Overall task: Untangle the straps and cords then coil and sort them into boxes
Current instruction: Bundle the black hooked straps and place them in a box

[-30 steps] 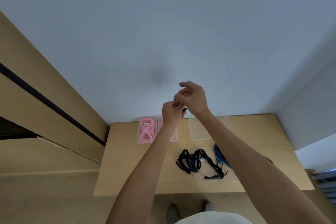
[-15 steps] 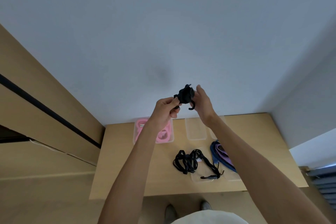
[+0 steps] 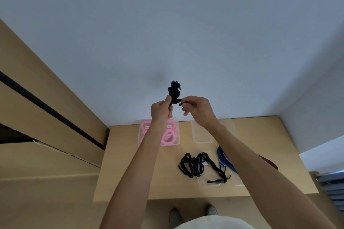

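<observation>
Both hands are held up high over the wooden table (image 3: 130,163). The left hand (image 3: 160,109) has its fingers curled around the bottom of a bunched black strap (image 3: 174,91). The right hand (image 3: 195,108) pinches the strap's loose end between thumb and finger. Down on the table, a clear box (image 3: 176,135) holds pink cords (image 3: 168,136). More black straps (image 3: 195,165) lie tangled near a blue strap (image 3: 222,158).

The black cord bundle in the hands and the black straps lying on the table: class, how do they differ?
The black cord bundle is held up in the air, gripped by the left hand and pinched by the right hand; the black straps lie untouched on the table. The bundle is compact, the straps sprawl in loose loops. Both are black.
</observation>
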Available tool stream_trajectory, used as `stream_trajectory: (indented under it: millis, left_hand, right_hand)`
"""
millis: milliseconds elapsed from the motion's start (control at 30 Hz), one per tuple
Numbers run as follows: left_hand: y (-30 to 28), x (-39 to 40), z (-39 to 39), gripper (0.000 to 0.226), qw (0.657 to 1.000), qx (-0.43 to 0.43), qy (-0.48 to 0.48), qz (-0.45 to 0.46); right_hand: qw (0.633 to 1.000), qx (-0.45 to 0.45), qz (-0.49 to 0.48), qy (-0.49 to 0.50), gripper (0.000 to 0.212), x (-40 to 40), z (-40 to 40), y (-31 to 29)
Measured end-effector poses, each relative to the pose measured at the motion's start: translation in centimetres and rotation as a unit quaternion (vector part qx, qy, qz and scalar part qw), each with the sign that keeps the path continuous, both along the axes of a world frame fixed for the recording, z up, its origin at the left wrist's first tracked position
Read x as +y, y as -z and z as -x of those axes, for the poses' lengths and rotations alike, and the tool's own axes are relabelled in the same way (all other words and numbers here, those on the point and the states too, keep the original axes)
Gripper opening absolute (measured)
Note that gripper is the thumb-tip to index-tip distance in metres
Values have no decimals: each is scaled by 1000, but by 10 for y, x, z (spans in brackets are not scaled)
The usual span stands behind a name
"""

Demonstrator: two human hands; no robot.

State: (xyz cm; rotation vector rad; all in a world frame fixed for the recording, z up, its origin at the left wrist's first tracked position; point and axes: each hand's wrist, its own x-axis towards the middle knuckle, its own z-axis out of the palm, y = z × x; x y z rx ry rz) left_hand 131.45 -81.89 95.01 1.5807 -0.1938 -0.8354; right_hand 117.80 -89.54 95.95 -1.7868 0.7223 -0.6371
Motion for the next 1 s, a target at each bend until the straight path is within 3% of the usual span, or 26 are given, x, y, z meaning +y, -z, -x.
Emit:
stream_trajectory:
  millis: [100, 167, 333, 533, 667, 800, 867, 900, 967, 1000]
  left_hand:
    - [0, 1, -1, 35, 999, -24, 18, -9]
    - [2, -1, 1, 39, 995, -91, 33, -24]
    - [-1, -7, 18, 45, 959, -276, 56, -40]
    - [3, -2, 28, 45, 916, -396, 61, -14]
    - [7, -1, 30, 41, 897, -431, 96, -7]
    - [7, 1, 23, 42, 890, -439, 119, -15]
    - [8, 1, 20, 44, 896, -427, 126, -11]
    - [7, 1, 20, 46, 898, -420, 127, -8]
    - [4, 1, 19, 47, 900, -417, 127, -5]
    - [3, 1, 19, 45, 899, -418, 130, -6]
  right_hand:
    - [995, -8, 98, 37, 11, 0, -5, 7]
    - [991, 1, 129, 44, 8, -2, -7, 9]
    - [989, -77, 82, 94, 9, 0, -11, -5]
    - [986, -22, 59, 153, 16, -4, -11, -11]
    - [980, -27, 39, 195, 21, -3, -10, -11]
    - [985, -52, 34, 162, 11, -6, -8, -17]
    - [988, -50, 5, 144, 44, -11, -8, -23]
    - [991, -43, -7, 128, 46, -13, -9, -26]
    - [995, -33, -20, 97, 17, -15, -10, -28]
    - [994, -35, -37, 94, 17, -16, -10, -29]
